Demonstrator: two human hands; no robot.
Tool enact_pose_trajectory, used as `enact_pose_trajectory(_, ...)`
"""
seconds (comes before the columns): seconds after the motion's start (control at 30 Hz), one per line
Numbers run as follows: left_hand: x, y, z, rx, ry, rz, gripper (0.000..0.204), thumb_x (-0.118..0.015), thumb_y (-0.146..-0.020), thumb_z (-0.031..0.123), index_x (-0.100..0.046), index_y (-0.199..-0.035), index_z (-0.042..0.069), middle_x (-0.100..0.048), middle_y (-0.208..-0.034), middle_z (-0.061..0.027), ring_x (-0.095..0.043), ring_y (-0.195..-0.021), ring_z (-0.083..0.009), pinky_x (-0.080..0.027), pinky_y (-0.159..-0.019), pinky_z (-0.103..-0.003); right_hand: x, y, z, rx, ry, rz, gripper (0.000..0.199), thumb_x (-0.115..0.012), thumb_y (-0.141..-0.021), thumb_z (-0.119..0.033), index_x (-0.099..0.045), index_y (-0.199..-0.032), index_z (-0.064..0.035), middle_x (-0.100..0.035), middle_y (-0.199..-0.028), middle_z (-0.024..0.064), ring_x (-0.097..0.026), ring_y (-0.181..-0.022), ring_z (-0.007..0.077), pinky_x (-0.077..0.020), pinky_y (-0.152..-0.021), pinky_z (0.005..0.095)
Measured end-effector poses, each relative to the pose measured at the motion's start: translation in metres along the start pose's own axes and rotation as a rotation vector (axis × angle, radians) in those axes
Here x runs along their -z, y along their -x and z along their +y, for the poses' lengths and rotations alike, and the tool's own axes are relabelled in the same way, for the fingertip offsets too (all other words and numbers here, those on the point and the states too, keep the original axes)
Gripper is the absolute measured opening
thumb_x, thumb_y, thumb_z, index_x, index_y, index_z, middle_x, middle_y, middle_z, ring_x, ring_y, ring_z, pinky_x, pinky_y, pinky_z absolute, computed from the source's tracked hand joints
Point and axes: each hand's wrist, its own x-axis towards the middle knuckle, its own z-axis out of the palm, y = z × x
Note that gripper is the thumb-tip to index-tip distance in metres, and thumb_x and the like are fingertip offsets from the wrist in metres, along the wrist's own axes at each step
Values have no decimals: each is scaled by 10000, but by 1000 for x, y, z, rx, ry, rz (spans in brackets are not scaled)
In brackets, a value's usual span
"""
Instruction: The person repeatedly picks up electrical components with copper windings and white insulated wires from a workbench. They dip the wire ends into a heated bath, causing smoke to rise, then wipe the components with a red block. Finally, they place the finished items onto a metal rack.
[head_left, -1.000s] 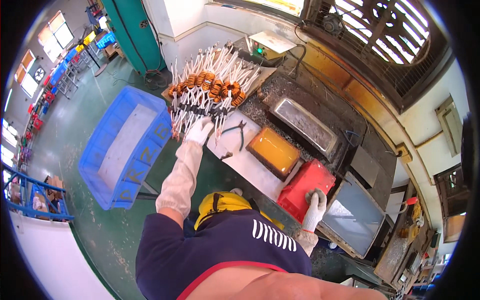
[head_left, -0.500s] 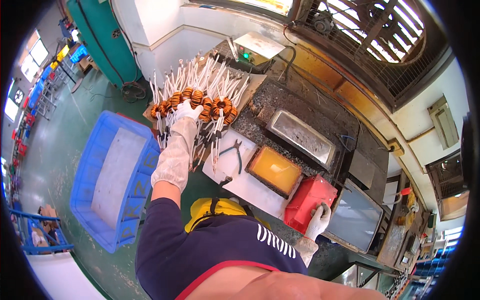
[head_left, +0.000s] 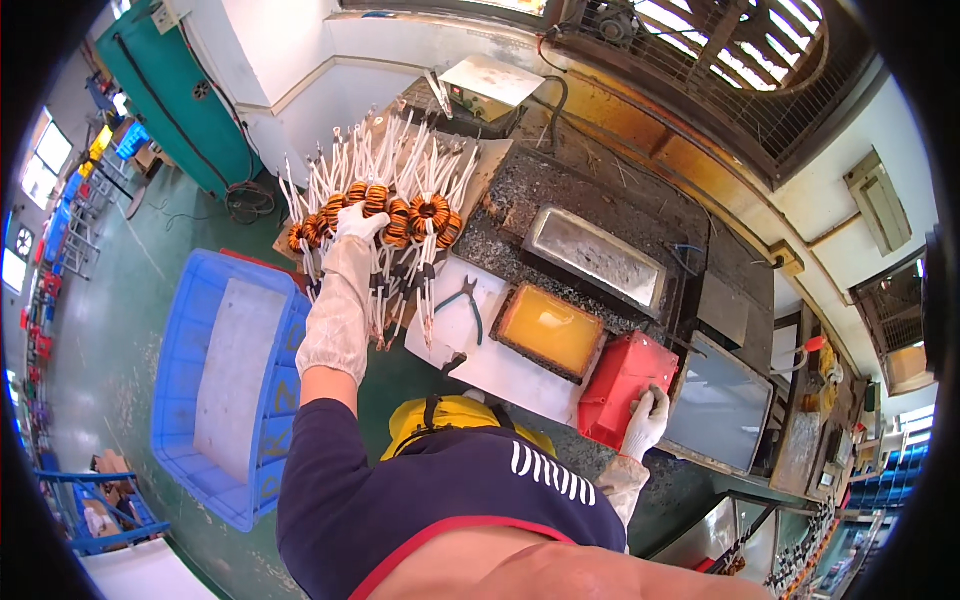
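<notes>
- The copper-wound ring coils with long white leads [head_left: 400,215] lie in a row on a board at the far left of the surface [head_left: 500,375], leads fanned outward so each ring can be picked singly.
- The left hand [head_left: 358,225], in a white glove, reaches over the row and rests on one coil; whether its grip has clenched I cannot tell.
- The right hand [head_left: 648,420], gloved too, lies loosely on the red box [head_left: 625,385] at the near right, seemingly as a brace.
- Grey-handled pliers [head_left: 465,305] and a tray of yellow liquid [head_left: 548,332] sit between.
- A blue plastic crate [head_left: 235,385] stands on the floor, left.
</notes>
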Motion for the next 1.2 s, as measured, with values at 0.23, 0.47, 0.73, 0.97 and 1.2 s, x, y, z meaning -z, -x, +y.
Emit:
enact_pose_trajectory(0.23,15,21,8,-49,210,129,734,-777,-676,413,-608,-1256,-4,-521,-1307,-206,-524,-1203,-329,-416,-1042,-380,0,-1,-3,2,16,-7,217,-544,-989,-127,-630,-1154,-16,-687,-904,69,-607,-647,93,-515,-596,241)
enact_pose_trajectory(0.47,26,113,35,-200,390,332,519,-793,-698,190,-609,-1144,-3,-524,-1206,-116,-576,-1076,-252,-462,-969,-325,0,0,-3,-19,-5,-14,215,-547,-994,-127,-629,-1159,-17,-689,-914,73,-618,-668,95,-527,-611,244)
enact_pose_trajectory(0.73,48,240,90,-558,385,342,361,-777,-681,12,-611,-1001,9,-582,-1131,-133,-595,-1040,-292,-481,-912,-371,4,-1,2,-48,-60,-30,220,-561,-986,-125,-633,-1160,-11,-682,-930,64,-634,-683,101,-535,-627,248)
enact_pose_trajectory(0.97,55,303,133,-745,347,361,311,-767,-685,-36,-591,-936,16,-605,-1099,-149,-619,-1003,-294,-498,-891,-374,11,-5,5,-1,-16,-113,228,-577,-965,-126,-643,-1149,-8,-715,-925,97,-688,-722,134,-551,-684,282)
enact_pose_trajectory(1.2,22,327,106,-238,1168,-220,401,-626,-734,-78,-578,-1128,-14,-635,-1157,-134,-649,-1060,-271,-518,-956,-406,20,-7,13,59,-29,-207,207,-585,-956,-121,-657,-1130,-35,-719,-955,104,-712,-752,153,-559,-707,290)
